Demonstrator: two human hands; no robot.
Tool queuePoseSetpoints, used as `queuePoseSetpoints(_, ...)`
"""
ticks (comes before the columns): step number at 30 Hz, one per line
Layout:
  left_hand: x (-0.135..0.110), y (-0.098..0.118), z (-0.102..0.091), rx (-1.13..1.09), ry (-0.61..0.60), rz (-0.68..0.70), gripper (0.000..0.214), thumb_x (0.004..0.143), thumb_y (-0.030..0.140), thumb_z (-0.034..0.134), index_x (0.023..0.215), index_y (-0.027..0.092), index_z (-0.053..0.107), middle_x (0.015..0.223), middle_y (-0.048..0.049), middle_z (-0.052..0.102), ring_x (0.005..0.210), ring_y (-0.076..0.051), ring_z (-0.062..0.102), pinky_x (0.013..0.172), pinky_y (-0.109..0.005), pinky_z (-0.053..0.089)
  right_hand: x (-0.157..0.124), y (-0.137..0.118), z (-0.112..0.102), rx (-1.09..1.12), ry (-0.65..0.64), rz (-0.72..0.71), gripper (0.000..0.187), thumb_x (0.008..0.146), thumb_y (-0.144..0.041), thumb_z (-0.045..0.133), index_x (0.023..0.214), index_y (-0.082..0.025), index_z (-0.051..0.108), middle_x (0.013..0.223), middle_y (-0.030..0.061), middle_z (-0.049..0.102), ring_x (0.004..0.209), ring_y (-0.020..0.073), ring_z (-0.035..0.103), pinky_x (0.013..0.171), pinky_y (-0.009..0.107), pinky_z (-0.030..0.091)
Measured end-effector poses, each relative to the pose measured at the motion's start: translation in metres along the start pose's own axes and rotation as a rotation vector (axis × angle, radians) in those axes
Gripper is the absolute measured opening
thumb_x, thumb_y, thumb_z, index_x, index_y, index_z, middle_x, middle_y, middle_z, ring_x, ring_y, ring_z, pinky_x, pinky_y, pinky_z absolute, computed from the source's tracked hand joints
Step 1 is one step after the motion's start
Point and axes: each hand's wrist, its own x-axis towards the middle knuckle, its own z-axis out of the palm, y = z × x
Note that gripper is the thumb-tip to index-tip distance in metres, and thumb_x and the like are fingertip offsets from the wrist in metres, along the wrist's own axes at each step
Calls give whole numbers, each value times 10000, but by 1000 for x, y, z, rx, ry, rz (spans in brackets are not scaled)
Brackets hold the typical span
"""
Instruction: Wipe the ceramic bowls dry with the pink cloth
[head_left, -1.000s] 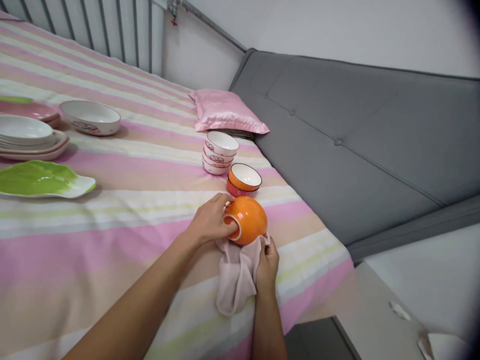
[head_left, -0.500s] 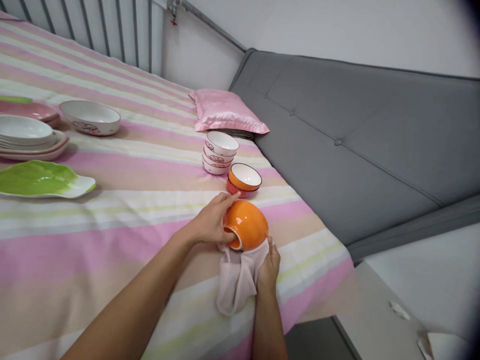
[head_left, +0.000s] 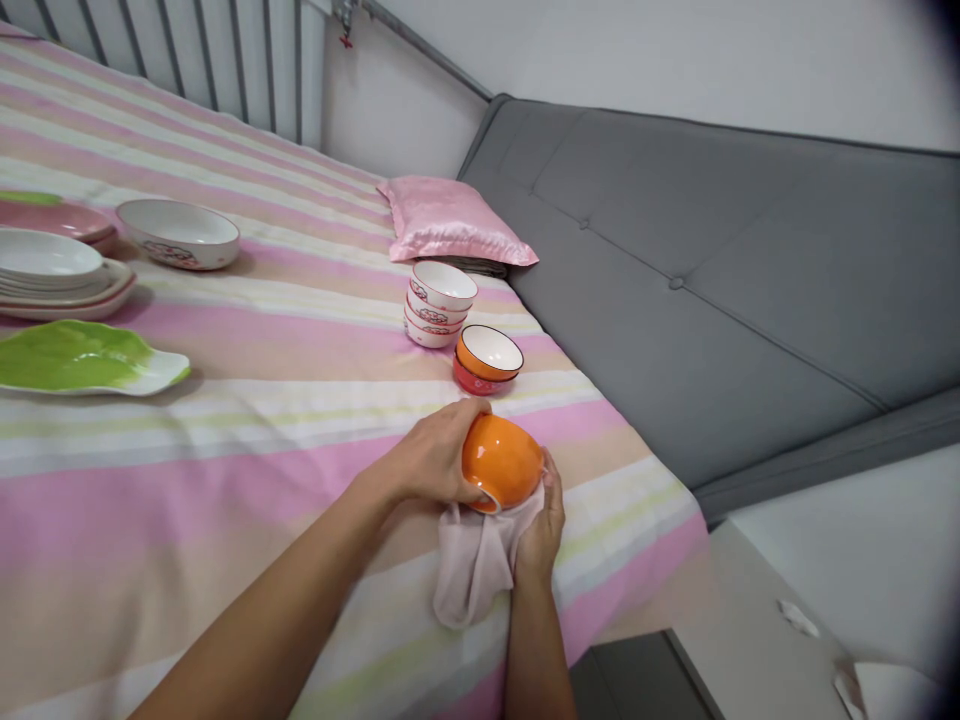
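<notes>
An orange bowl [head_left: 504, 460], tipped on its side with its outside toward me, is between my two hands above the bed's near edge. My left hand [head_left: 439, 455] is closed round its left side, thumb and fingers on the base end. A pale pink cloth [head_left: 476, 560] hangs below the bowl. My right hand [head_left: 541, 525] is closed on this cloth and presses it against the bowl's right side; its fingertips are partly hidden. Just beyond stands an orange bowl [head_left: 480, 355] stacked in a red bowl [head_left: 480, 380].
A stack of white patterned bowls [head_left: 435, 310] stands behind, near a pink pillow [head_left: 457, 220]. To the left are a green leaf-shaped dish [head_left: 82, 358], stacked white plates [head_left: 49, 260] and a large white bowl [head_left: 180, 238]. A grey headboard [head_left: 675, 240] borders the bed's right side.
The orange bowl has turned and shifted slightly right and toward me. My left hand has moved further over it, and my right fingers have come up along its side.
</notes>
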Motion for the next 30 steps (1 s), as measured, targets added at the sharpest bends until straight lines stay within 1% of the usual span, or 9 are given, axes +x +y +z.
queuePoseSetpoints(4,1,1,2,28,22,-42,835,499,485,799,1179,212,398,1114,-84,555,970,-282,563,808,-393,462,1,-2,-1,-125,162,-86,544,811,-536,505,1219,-176,487,1258,118,540,1119,211,544,929,353,441)
queuePoseSetpoints(7,1,0,2,34,27,-81,850,491,492,802,1187,219,396,1134,-86,556,970,-288,569,789,-392,466,1,-3,-3,-185,330,-158,412,784,-529,546,998,-177,535,1027,77,591,942,186,578,831,324,470)
queuePoseSetpoints(9,1,0,2,26,24,-93,845,488,490,805,1182,229,399,1141,-83,558,970,-288,574,788,-389,467,0,-5,-5,-172,354,-145,367,784,-541,540,847,-179,544,859,43,600,817,179,581,746,313,477)
queuePoseSetpoints(12,1,-1,2,22,24,-99,852,479,501,809,1180,234,406,1150,-83,557,988,-294,574,813,-395,463,-3,-7,-7,-170,225,-60,473,823,-602,437,706,-164,571,691,35,605,676,176,559,643,309,459)
queuePoseSetpoints(14,1,-1,1,25,25,-99,855,477,514,807,1179,229,411,1148,-83,559,989,-294,573,810,-395,465,-6,-8,-7,-239,155,-65,535,840,-622,389,638,-161,571,612,25,581,614,164,519,595,292,426)
queuePoseSetpoints(19,2,0,0,23,33,-127,824,484,514,796,1153,218,417,1075,-64,579,922,-270,584,737,-367,477,-7,-13,-12,-341,-49,-193,456,806,-550,536,545,-184,458,502,-56,392,517,98,368,489,227,306)
queuePoseSetpoints(24,3,-1,-1,28,70,-211,820,505,516,779,1171,216,406,1102,-73,586,943,-283,594,742,-376,477,1,-14,-21,-271,-304,-130,335,721,-451,688,675,-151,545,577,-52,486,549,94,437,516,209,365)
queuePoseSetpoints(27,3,-1,-1,24,88,-269,824,519,549,758,1196,219,424,1138,-88,593,974,-303,599,762,-395,482,4,-17,-23,-108,-291,32,335,707,-442,705,807,-139,604,653,-23,586,589,111,517,565,226,432)
queuePoseSetpoints(30,4,0,-1,33,112,-281,816,515,550,759,1200,216,469,1194,-99,591,1025,-316,595,798,-400,487,5,-28,-23,101,-154,133,364,709,-450,701,915,-168,601,776,1,653,671,127,594,638,251,485)
